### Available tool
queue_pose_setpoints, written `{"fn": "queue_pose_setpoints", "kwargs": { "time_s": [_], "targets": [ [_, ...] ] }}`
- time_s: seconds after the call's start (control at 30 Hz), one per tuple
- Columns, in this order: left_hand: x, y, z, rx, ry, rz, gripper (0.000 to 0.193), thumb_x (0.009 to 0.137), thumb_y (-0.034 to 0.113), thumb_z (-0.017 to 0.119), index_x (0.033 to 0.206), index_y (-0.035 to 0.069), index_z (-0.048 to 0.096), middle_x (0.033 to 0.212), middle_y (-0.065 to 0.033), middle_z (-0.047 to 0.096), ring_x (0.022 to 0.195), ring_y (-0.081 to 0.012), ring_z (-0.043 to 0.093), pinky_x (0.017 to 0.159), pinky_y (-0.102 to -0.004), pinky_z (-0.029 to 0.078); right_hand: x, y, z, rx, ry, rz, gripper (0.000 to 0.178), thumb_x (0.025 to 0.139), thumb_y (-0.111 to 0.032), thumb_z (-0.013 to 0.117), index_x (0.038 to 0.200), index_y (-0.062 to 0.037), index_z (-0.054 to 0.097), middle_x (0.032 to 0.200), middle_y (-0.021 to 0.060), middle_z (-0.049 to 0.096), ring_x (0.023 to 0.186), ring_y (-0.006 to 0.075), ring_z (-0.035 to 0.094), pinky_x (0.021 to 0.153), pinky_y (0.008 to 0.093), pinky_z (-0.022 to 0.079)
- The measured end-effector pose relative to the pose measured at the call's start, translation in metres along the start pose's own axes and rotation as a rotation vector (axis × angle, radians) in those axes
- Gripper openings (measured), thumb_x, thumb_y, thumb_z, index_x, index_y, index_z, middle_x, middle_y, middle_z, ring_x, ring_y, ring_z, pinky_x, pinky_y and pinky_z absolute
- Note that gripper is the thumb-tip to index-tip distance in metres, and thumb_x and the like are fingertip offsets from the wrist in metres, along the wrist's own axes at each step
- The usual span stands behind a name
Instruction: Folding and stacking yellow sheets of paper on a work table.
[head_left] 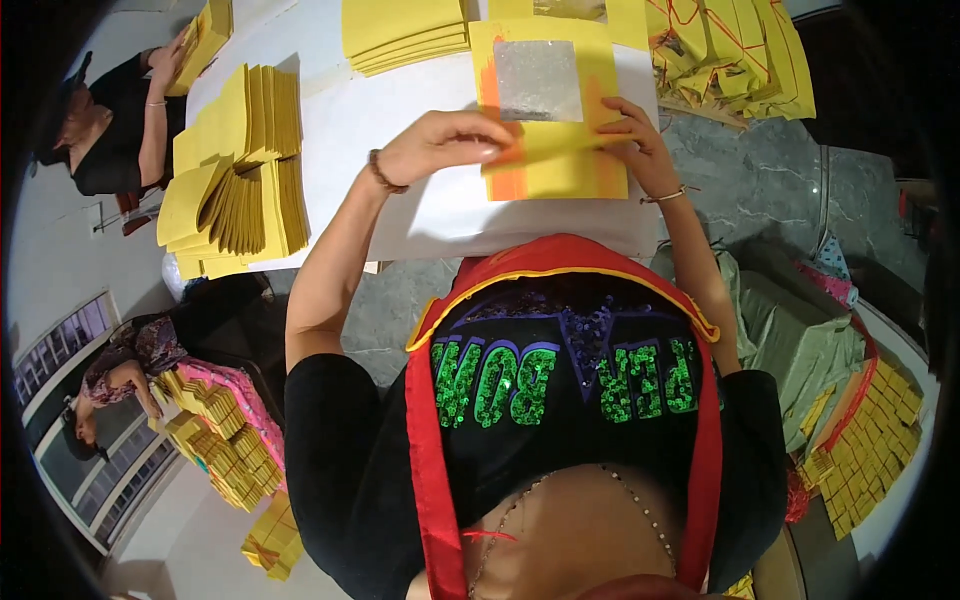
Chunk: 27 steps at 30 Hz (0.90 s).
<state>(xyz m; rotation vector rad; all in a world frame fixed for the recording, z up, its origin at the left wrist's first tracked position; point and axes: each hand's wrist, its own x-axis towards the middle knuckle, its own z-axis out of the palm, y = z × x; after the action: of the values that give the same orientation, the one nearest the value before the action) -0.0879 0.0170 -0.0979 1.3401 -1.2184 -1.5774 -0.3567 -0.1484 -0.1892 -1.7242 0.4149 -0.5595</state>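
Observation:
A yellow paper sheet [555,178] with orange side bands and a silver square lies on the white table in front of me. Between my hands runs a blurred yellow fold or strip of paper, just below the silver square. My left hand [435,145] is closed at its left end, thumb and fingers together on the paper. At the right end, my right hand [640,145] grips the paper between thumb and fingers, the upper fingers somewhat spread. Motion blur hides the exact grip.
Folded yellow paper stacks [235,170] stand on the table's left; another stack [405,35] lies at the back. Red-tied yellow bundles [735,55] are at the back right. One person [110,140] holds yellow paper at far left; another person [125,370] is near piled bundles [220,440].

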Motion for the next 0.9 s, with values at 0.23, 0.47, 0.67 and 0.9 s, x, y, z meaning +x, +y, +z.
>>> {"fn": "queue_pose_setpoints", "kwargs": {
  "time_s": [0.23, 0.47, 0.67, 0.9],
  "targets": [
    [0.010, -0.022, 0.022, 1.017, 0.440, 0.415, 0.031, 0.078, 0.017, 0.063, 0.108, 0.012, 0.060, 0.108, -0.0070, 0.056, 0.101, -0.0250, 0.046, 0.085, -0.0351, 0.037, 0.000, 0.002, 0.009, 0.278, 0.108, 0.168, 0.024, 0.081, -0.007, 0.062, 0.103, -0.0026, 0.060, 0.127, 0.0055, 0.042, 0.112, 0.0170, 0.044, 0.090, 0.0273, 0.042],
    [-0.004, -0.012, 0.032, 1.215, 0.473, 0.501, 0.028, 0.075, 0.009, 0.057, 0.102, 0.011, 0.062, 0.103, -0.0061, 0.059, 0.091, -0.0248, 0.052, 0.076, -0.0349, 0.041, -0.008, -0.046, -0.012, -0.410, 0.029, -0.177, 0.025, 0.078, -0.009, 0.064, 0.103, -0.0049, 0.061, 0.122, 0.0070, 0.048, 0.114, 0.0213, 0.044, 0.093, 0.0314, 0.038],
    [-0.027, -0.025, 0.058, 0.735, 0.361, 0.303, 0.020, 0.085, 0.017, 0.052, 0.100, 0.009, 0.063, 0.081, -0.0110, 0.060, 0.075, -0.0276, 0.056, 0.066, -0.0361, 0.045, -0.037, -0.072, 0.001, -0.154, -0.078, 0.100, 0.020, 0.080, -0.013, 0.063, 0.098, -0.0032, 0.062, 0.105, 0.0074, 0.060, 0.099, 0.0207, 0.055, 0.087, 0.0303, 0.041],
    [-0.009, -0.035, 0.070, 0.097, 0.562, -0.059, 0.024, 0.087, 0.020, 0.054, 0.101, 0.000, 0.060, 0.065, -0.0099, 0.060, 0.053, -0.0122, 0.051, 0.052, -0.0266, 0.042, -0.010, -0.083, 0.017, -0.226, 0.182, 0.428, 0.024, 0.082, -0.024, 0.062, 0.092, -0.0020, 0.062, 0.073, 0.0063, 0.062, 0.065, 0.0098, 0.056, 0.058, 0.0249, 0.043]
  ]
}}
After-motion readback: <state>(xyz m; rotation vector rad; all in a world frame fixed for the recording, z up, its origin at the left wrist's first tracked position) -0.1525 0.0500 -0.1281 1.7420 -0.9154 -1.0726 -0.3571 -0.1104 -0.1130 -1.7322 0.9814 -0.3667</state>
